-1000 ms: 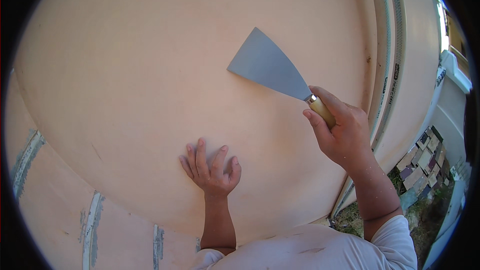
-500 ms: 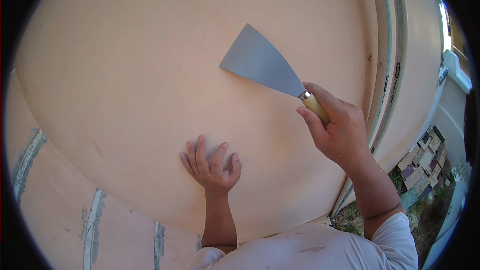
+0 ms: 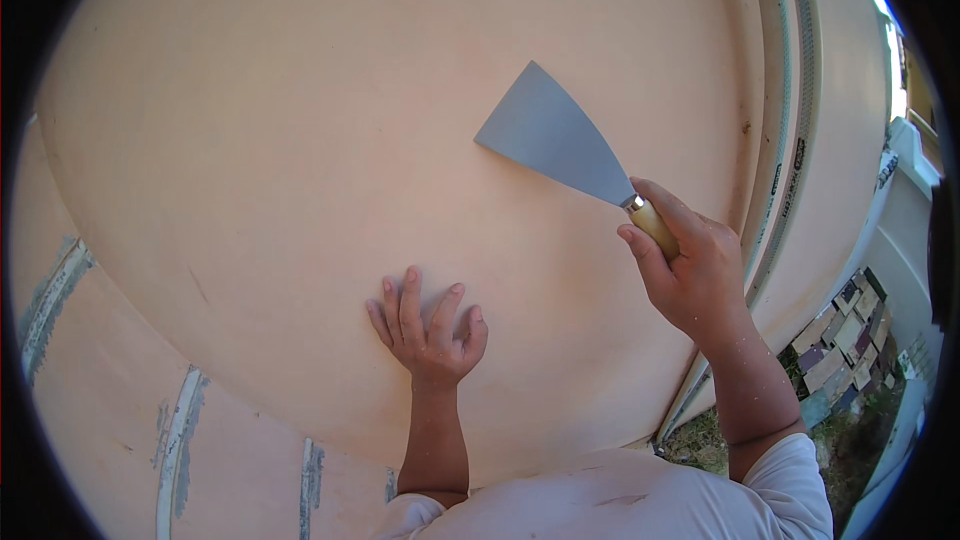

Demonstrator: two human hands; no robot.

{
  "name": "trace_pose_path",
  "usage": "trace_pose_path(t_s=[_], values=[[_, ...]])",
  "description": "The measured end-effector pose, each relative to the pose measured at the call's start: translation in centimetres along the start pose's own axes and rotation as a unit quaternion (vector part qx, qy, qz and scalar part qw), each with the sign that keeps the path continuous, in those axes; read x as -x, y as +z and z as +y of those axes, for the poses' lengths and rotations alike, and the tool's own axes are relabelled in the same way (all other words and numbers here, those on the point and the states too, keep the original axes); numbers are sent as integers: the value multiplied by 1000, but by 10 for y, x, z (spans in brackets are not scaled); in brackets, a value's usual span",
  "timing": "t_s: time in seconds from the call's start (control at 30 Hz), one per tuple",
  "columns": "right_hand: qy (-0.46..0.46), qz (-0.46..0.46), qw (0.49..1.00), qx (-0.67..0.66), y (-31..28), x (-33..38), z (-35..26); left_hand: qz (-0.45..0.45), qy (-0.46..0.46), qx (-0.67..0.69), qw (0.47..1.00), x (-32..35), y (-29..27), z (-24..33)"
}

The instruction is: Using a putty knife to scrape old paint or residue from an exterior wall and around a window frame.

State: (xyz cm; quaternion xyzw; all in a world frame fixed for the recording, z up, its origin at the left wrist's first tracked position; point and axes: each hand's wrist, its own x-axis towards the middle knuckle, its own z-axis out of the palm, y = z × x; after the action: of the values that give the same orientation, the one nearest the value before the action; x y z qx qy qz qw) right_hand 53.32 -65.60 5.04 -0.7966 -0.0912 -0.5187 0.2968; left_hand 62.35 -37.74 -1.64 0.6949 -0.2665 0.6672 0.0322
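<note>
My right hand [image 3: 690,265] is closed around the pale yellow handle of a putty knife [image 3: 560,140]. Its broad grey triangular blade points up and left, lying close against a large smooth peach-coloured wall [image 3: 260,160]. Whether the whole blade edge touches the surface, I cannot tell. Lower and to the left, my left hand [image 3: 430,332] rests on the same wall with its fingers spread, holding nothing. Small white specks dot my right forearm.
Along the wall's right side run narrow perforated corner strips [image 3: 800,140]. Light strips with grey filler [image 3: 178,440] cross the surface at lower left. Beyond the right edge, a patch of mixed stone tiles [image 3: 845,335] lies on grassy ground [image 3: 700,438] beside a pale wall [image 3: 905,230].
The putty knife and my right hand have shifted right and slightly down along the wall. My left hand stays spread in nearly the same place.
</note>
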Motion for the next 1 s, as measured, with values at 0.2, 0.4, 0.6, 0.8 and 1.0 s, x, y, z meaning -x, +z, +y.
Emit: trace_pose_path(t_s=[0.2, 0.4, 0.6, 0.8, 1.0], values=[[17, -5, 1000, -17, -7, -3, -8, 10, -3, -2, 1000, -3, -2, -3], [63, 7, 997, -31, -12, -49, -24, 6, 3, 20, 1000, -30, -10, -11], [31, 51, 997, -38, -3, -61, -25, 62, 35, 7, 997, -111, -53, -88], [27, 34, 999, -26, 18, -78, -64, 92, 67, -31, 993, -172, -60, -154], [41, 65, 997, -26, 25, -83, -86, 93, 63, -44, 993, -171, -47, -155]])
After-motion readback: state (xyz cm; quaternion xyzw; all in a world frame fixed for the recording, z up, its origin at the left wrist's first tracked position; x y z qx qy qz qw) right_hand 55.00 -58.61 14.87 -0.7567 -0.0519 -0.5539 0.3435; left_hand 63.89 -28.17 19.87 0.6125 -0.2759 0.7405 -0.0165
